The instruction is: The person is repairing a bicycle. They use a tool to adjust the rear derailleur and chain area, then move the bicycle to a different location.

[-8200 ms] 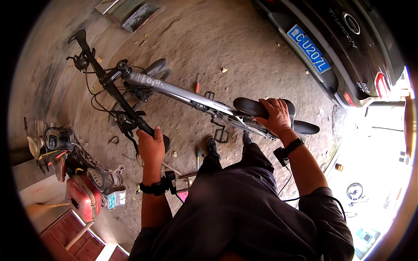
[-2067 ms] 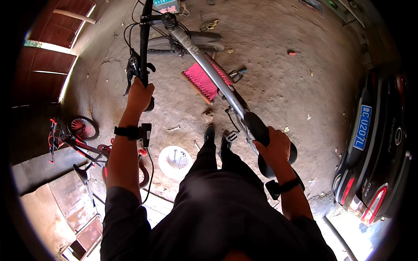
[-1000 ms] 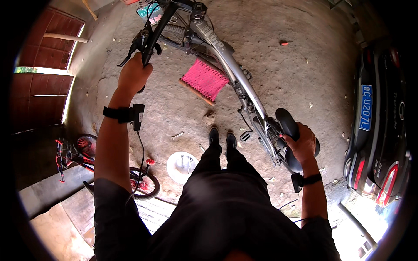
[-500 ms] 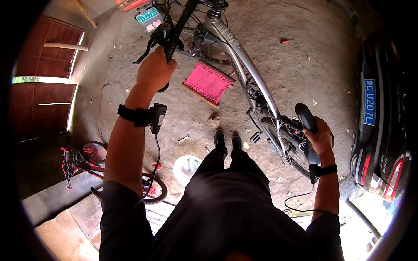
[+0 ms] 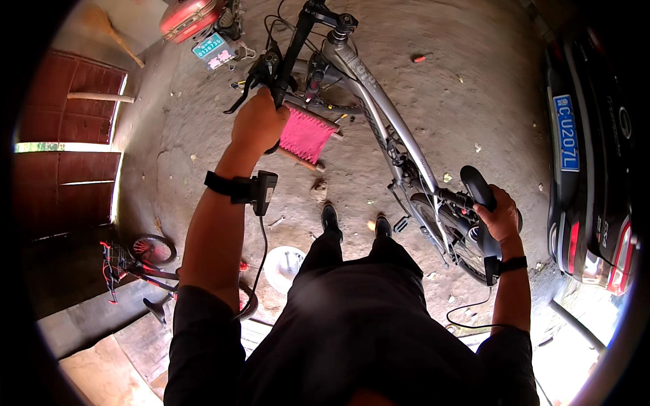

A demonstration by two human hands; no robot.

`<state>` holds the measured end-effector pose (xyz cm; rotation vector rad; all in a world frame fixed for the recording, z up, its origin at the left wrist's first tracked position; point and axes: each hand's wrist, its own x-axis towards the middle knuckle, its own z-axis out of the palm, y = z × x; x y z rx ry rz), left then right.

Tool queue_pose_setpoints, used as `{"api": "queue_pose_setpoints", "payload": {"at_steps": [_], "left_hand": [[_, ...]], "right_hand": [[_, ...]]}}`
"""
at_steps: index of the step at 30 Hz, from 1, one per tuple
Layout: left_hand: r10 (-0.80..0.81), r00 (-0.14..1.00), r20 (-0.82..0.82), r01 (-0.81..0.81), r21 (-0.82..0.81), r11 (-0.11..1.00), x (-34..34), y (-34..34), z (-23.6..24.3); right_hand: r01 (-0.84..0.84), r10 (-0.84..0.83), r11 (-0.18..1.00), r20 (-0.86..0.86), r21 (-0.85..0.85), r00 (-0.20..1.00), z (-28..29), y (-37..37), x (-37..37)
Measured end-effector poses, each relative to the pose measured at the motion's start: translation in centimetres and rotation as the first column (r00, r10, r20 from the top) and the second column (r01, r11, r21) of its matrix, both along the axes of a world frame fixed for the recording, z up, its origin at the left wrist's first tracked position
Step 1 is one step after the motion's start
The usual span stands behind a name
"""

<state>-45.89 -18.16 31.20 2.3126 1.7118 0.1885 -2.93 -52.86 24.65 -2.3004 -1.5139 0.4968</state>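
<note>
A silver-grey bicycle (image 5: pixel 389 108) stands in front of me, its front at the far middle and its rear wheel at the near right. My left hand (image 5: pixel 261 123) is closed around the left grip of the black handlebar (image 5: pixel 295 57), just below the brake lever (image 5: pixel 238 101). On the right, my right hand (image 5: pixel 500 213) grips the black saddle (image 5: pixel 478 187) from its outer side. The saddle hides part of that hand's fingers. Both wrists wear black straps with small devices and cables.
A low stool with pink webbing (image 5: pixel 306 135) lies beside the bicycle. Left are a white basin (image 5: pixel 283 268), a wrench (image 5: pixel 276 222) and a small black-and-red bicycle (image 5: pixel 145 267). A black car (image 5: pixel 596 162) stands right; a red case (image 5: pixel 191 19) lies far left.
My feet have stepped apart, the right one moving right. The bicycle has shifted slightly right against the stool and floor, with both hands still on it. The view has moved too.
</note>
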Motion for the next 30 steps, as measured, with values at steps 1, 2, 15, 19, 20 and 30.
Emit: {"api": "queue_pose_setpoints", "payload": {"at_steps": [1, 2, 15, 19, 20, 30], "left_hand": [[-0.007, 1.0, 0.0, 0.007, -0.014, 1.0, 2.2, -1.6, 0.2], [-0.013, 1.0, 0.0, 0.013, -0.027, 1.0, 4.4, -3.5, 0.5], [-0.216, 0.972, 0.09, 0.227, -0.132, 0.965, 15.7, -20.6, 0.7], [-0.353, 0.936, -0.016, 0.35, -0.084, 0.933, 18.0, -24.2, 2.2], [-0.363, 0.932, -0.022, 0.359, -0.105, 0.928, 18.3, -25.3, 3.1], [-0.577, 0.812, -0.085, 0.567, -0.117, 0.815, 18.2, -46.4, 3.2]], "right_hand": [[0.011, -0.011, 1.0, -0.001, -0.018, 1.0, 0.1, -1.9, 1.8], [0.022, -0.022, 0.999, -0.002, -0.035, 1.0, 0.1, -3.8, 3.6], [0.131, -0.12, 0.984, 0.097, -0.122, 0.988, 0.3, -28.5, 14.1], [0.242, -0.212, 0.947, 0.154, -0.21, 0.965, -0.2, -37.3, 14.9], [0.26, -0.225, 0.942, 0.178, -0.211, 0.958, -0.3, -39.7, 14.7], [0.365, -0.284, 0.881, 0.28, -0.301, 0.917, -3.3, -70.9, 14.3]]}}
